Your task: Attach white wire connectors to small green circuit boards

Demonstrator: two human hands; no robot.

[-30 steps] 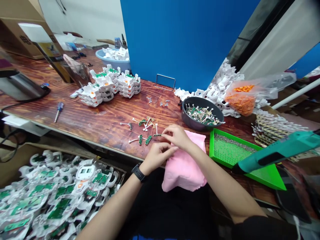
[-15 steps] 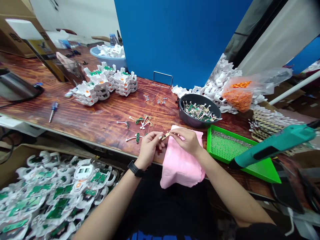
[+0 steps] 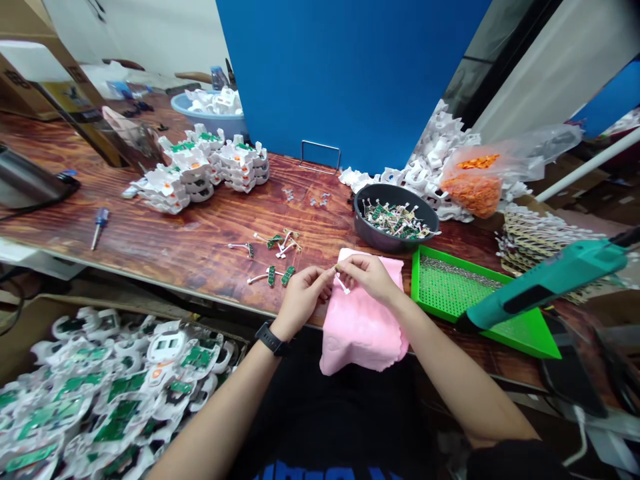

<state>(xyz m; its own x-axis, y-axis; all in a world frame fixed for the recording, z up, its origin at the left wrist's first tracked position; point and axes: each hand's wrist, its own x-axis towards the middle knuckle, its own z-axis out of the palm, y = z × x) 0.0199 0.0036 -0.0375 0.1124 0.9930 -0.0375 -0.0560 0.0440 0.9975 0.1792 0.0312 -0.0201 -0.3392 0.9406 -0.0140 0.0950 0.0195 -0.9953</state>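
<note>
Wired circuit board, mostly hidden just below the centre of the frame, is pinched in the fingertips of the left hand and right hand, and likely handles best gripped lightly by its edges, with its white-plugged lead slack.

A glossy reddish-brown wood-grained tabletop spans the middle of the frame, its surface catching soft light. A tall, flat, bright-blue panel fills the top centre, with a plain off-white wall at upper left. At upper right, a straight black band slants beside a pale grey surface
</note>
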